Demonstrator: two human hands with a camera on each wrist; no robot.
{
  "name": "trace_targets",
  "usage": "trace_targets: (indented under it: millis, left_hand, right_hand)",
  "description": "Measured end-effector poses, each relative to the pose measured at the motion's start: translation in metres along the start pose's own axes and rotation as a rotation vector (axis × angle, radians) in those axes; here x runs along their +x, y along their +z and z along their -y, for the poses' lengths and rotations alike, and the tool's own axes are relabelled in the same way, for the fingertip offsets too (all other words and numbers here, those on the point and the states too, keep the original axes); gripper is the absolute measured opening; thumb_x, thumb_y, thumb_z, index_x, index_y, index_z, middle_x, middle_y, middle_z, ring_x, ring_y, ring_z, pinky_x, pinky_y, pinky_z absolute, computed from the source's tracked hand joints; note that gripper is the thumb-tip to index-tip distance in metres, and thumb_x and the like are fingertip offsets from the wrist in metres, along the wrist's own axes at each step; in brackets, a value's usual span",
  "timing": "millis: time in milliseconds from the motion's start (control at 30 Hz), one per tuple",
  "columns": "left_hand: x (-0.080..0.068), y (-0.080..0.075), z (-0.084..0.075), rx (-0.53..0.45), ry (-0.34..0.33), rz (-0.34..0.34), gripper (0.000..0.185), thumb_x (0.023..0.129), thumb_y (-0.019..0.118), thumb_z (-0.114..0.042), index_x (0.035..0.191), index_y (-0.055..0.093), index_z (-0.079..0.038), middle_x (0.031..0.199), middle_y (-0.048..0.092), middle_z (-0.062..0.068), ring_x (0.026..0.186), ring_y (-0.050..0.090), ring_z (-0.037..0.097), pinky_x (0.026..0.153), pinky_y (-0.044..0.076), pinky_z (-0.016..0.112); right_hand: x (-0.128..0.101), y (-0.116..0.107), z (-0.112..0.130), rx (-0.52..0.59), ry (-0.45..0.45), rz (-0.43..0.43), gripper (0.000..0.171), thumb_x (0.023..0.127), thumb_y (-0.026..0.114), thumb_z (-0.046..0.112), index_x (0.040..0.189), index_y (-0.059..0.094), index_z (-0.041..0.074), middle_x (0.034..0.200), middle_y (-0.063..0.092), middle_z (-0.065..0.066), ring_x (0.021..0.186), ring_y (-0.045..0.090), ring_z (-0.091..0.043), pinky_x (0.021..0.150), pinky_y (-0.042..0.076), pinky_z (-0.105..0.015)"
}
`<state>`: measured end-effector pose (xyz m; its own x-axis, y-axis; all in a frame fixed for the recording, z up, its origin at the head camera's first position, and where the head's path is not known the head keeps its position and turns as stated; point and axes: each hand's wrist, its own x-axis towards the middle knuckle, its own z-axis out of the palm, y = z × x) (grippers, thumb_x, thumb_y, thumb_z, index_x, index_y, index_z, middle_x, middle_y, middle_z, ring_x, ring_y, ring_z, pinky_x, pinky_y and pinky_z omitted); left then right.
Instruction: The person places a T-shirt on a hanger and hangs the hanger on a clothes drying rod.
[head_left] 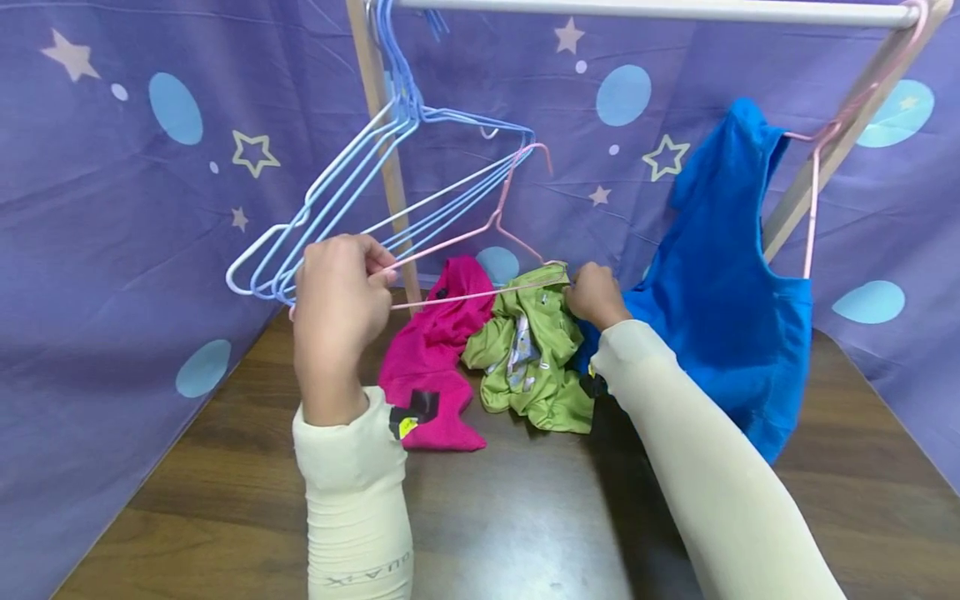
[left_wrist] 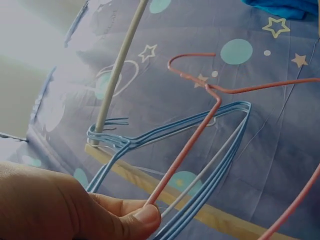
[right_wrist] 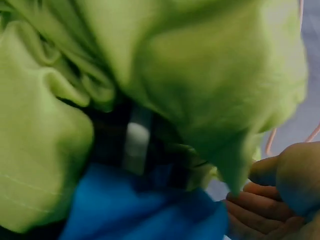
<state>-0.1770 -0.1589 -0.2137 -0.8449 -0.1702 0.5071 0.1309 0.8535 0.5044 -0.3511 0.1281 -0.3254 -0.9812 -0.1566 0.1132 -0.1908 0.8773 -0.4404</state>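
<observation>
Both hands pinch the pink hanger (head_left: 480, 250): left hand (head_left: 337, 300) at 9 o'clock, right hand (head_left: 596, 293) at 3, apparently also clutching the green shirt (head_left: 532, 350). Only the blue top (head_left: 720, 308) hangs; the magenta shirt (head_left: 435, 358) waits.

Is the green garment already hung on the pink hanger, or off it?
Off it. The green garment lies crumpled on the table; the pink hanger is bare wire.

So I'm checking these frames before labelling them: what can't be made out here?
- Head view: the right hand fingertips are hidden by the green garment, so its grip is unclear.
- Right wrist view: close-up blur; the dark patch between the green and blue cloth is unreadable.
- Left wrist view: the left hand is cut off by the frame edge; the pink hanger runs out of frame.
- Head view: the small tag on the pink garment is too small to read.
</observation>
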Motion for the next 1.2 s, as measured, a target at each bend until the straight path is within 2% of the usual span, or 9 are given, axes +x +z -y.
trace_targets:
  millis: [133, 200, 300, 367, 433, 567, 733, 867, 1200]
  left_hand:
    - [-0.003, -0.004, -0.002, 0.026, -0.011, 0.01, 0.005, 0.091, 0.072, -0.007, 0.089, 0.076, -0.005, 0.079, 0.07, 0.01, 0.08, 0.062, 0.031, 0.076, 0.046, 0.047]
    - [-0.005, -0.005, -0.002, 0.034, -0.013, 0.012, 0.004, 0.091, 0.072, -0.006, 0.088, 0.075, -0.005, 0.078, 0.07, 0.01, 0.081, 0.062, 0.031, 0.077, 0.046, 0.048]
    - [-0.006, -0.007, -0.003, 0.038, -0.018, 0.024, 0.005, 0.091, 0.072, -0.006, 0.087, 0.075, -0.005, 0.078, 0.07, 0.01, 0.081, 0.062, 0.031, 0.077, 0.046, 0.048]
    - [-0.007, -0.007, -0.003, 0.038, -0.022, 0.033, 0.006, 0.092, 0.071, -0.005, 0.086, 0.074, -0.006, 0.078, 0.069, 0.01, 0.081, 0.062, 0.031, 0.078, 0.046, 0.048]
    - [-0.007, -0.007, -0.004, 0.038, -0.021, 0.041, 0.007, 0.092, 0.071, -0.005, 0.085, 0.073, -0.006, 0.079, 0.069, 0.01, 0.081, 0.062, 0.031, 0.078, 0.046, 0.049]
    - [-0.006, -0.007, -0.004, 0.044, -0.025, 0.049, 0.006, 0.092, 0.071, -0.006, 0.086, 0.073, -0.007, 0.08, 0.069, 0.01, 0.083, 0.062, 0.031, 0.079, 0.047, 0.049]
    - [-0.006, -0.007, -0.003, 0.051, -0.028, 0.053, 0.006, 0.092, 0.07, -0.006, 0.087, 0.073, -0.007, 0.081, 0.069, 0.009, 0.083, 0.062, 0.031, 0.078, 0.046, 0.049]
    - [-0.006, -0.006, -0.003, 0.048, -0.019, 0.042, 0.006, 0.091, 0.071, -0.005, 0.086, 0.073, -0.006, 0.08, 0.069, 0.01, 0.082, 0.062, 0.031, 0.079, 0.047, 0.049]
    - [-0.004, -0.004, -0.004, 0.004, -0.011, 0.025, 0.005, 0.092, 0.069, -0.003, 0.089, 0.073, -0.002, 0.081, 0.068, 0.012, 0.08, 0.061, 0.03, 0.075, 0.046, 0.046]
  right_hand:
    - [0.003, 0.007, -0.007, 0.042, 0.028, -0.014, 0.051, 0.102, 0.061, 0.012, 0.063, 0.029, 0.017, 0.062, 0.016, 0.0, 0.062, 0.032, -0.025, 0.066, 0.027, -0.041]
    - [0.006, 0.012, -0.011, 0.039, 0.03, -0.043, 0.041, 0.101, 0.062, 0.013, 0.066, 0.043, 0.01, 0.062, 0.028, -0.005, 0.073, 0.043, -0.033, 0.07, 0.031, -0.043]
    - [0.009, 0.019, -0.015, 0.069, 0.037, -0.041, 0.021, 0.103, 0.061, 0.015, 0.106, 0.069, -0.005, 0.073, 0.051, -0.021, 0.081, 0.05, -0.041, 0.068, 0.035, -0.045]
    - [0.011, 0.023, -0.017, 0.088, 0.025, -0.043, 0.037, 0.103, 0.062, 0.016, 0.135, 0.062, -0.003, 0.094, 0.067, -0.027, 0.082, 0.056, -0.039, 0.066, 0.04, -0.045]
    - [0.013, 0.026, -0.018, 0.119, 0.014, -0.043, 0.045, 0.103, 0.062, 0.016, 0.145, 0.055, 0.001, 0.108, 0.07, -0.026, 0.078, 0.057, -0.035, 0.064, 0.042, -0.044]
    - [0.014, 0.031, -0.019, 0.132, -0.041, -0.115, 0.039, 0.102, 0.064, 0.012, 0.14, 0.061, 0.003, 0.12, 0.07, -0.023, 0.082, 0.063, -0.033, 0.068, 0.045, -0.044]
    - [0.016, 0.033, -0.018, 0.125, -0.086, -0.202, 0.022, 0.103, 0.056, 0.004, 0.112, 0.076, -0.001, 0.105, 0.073, -0.023, 0.087, 0.066, -0.038, 0.072, 0.049, -0.044]
    - [0.017, 0.033, -0.017, 0.12, -0.098, -0.233, 0.025, 0.103, 0.051, 0.003, 0.106, 0.076, -0.001, 0.103, 0.072, -0.022, 0.089, 0.066, -0.037, 0.078, 0.052, -0.047]
    - [0.021, 0.028, -0.012, 0.275, -0.039, -0.291, 0.017, 0.099, 0.037, 0.012, 0.085, 0.045, 0.008, 0.067, 0.04, -0.007, 0.057, 0.038, -0.025, 0.059, 0.033, -0.041]
